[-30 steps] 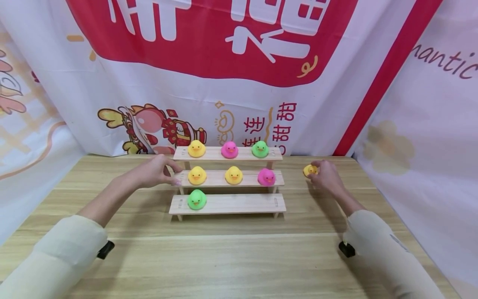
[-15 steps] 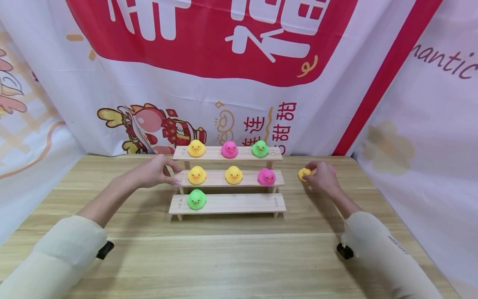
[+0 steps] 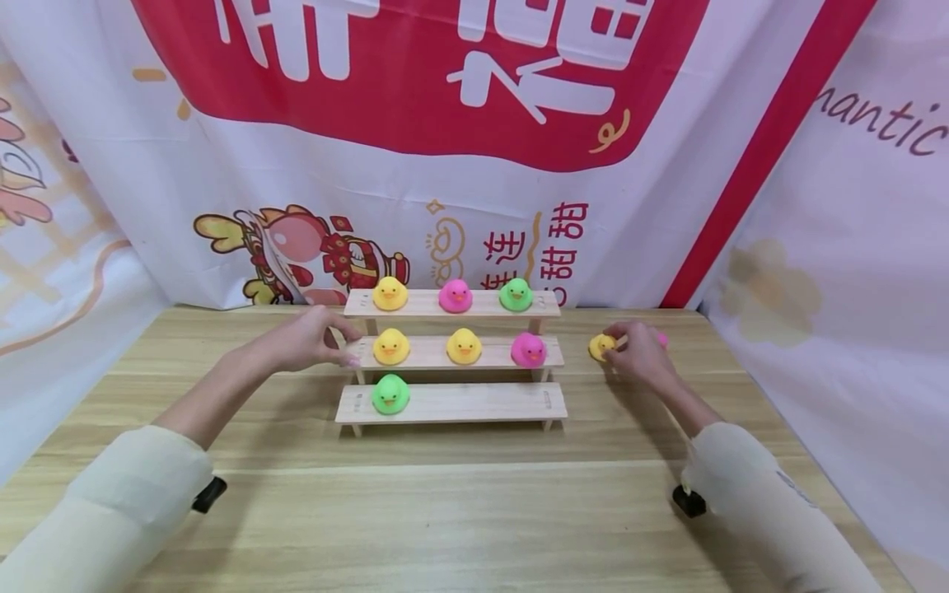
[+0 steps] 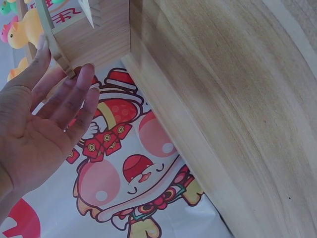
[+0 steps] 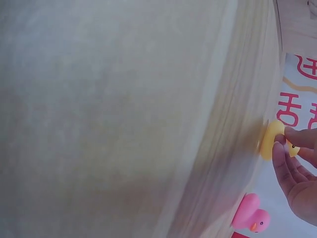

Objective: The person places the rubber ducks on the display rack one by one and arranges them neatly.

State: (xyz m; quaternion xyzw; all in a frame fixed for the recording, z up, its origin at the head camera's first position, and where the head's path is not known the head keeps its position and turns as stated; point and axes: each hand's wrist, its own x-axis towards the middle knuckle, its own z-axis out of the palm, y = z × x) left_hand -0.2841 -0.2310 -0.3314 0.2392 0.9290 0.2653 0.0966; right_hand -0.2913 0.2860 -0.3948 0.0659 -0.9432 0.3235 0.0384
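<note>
My left hand [image 3: 311, 339] holds the left end of the middle board of a three-step wooden display rack [image 3: 482, 403]. In the left wrist view the thumb lies on one side of the board's end and the fingers [image 4: 81, 91] on the other. To the right of the rack, my right hand [image 3: 643, 354] pinches a yellow rubber duck [image 3: 599, 347] between thumb and fingers, down at the tabletop. The right wrist view shows this duck [image 5: 270, 141] side-on, partly covered by the fingertips. Close by sits a pink rubber duck [image 5: 251, 214], mostly hidden behind the hand in the head view.
The top board carries a yellow duck [image 3: 390, 294], a pink duck [image 3: 455, 296] and a green duck [image 3: 516, 295]. Two yellow ducks and a pink duck [image 3: 529, 350] sit on the middle board. A green duck [image 3: 390, 394] is on the lowest. Printed cloth [image 3: 296, 140] hangs behind.
The right hand has shifted a little to the left with the yellow duck, and the pink duck now peeks out behind it. My left hand and the rack have stayed put.
</note>
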